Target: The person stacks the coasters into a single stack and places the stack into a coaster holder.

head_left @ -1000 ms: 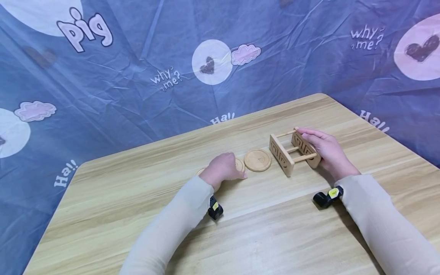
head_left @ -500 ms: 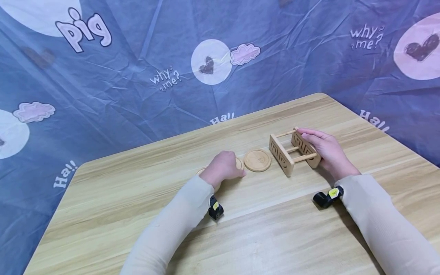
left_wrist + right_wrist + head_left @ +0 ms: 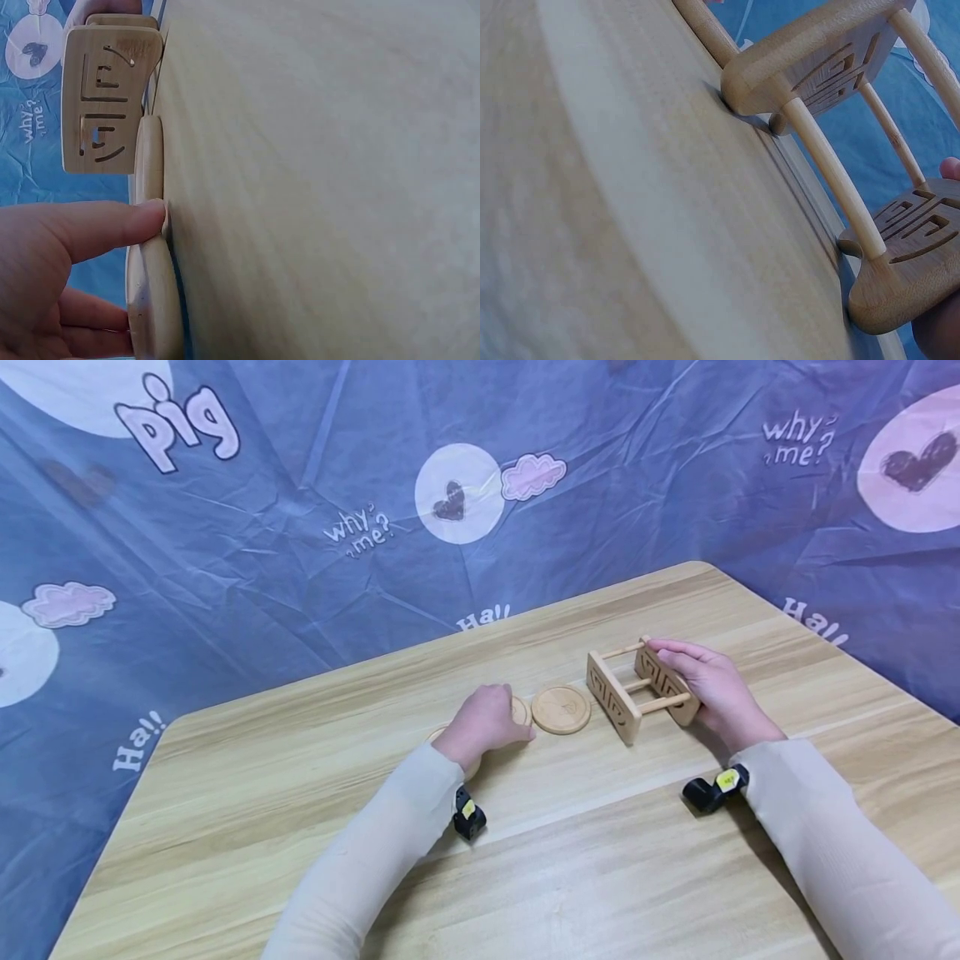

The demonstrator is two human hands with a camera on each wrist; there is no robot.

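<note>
My left hand (image 3: 483,722) reaches over a round wooden coaster (image 3: 520,713) lying low at the table and grips it by its edge. In the left wrist view, the thumb presses the near rim of the coaster (image 3: 159,307), with the other fingers at its far side. A second coaster (image 3: 561,709) lies flat just to the right, beside the wooden coaster rack (image 3: 613,697). The rack has two fretwork side panels joined by dowels (image 3: 836,176). My right hand (image 3: 716,693) holds its right panel from outside. Nothing stands between the panels.
Another round wooden piece (image 3: 473,768) shows partly beneath the left wrist. The wood-grain table (image 3: 600,860) ends at the back against a blue printed cloth (image 3: 300,568). A black wrist camera (image 3: 705,795) hangs under the right sleeve, close over the table.
My left thumb has drawn in very slightly at the coaster's near edge. My right hand and the rack have stayed in place.
</note>
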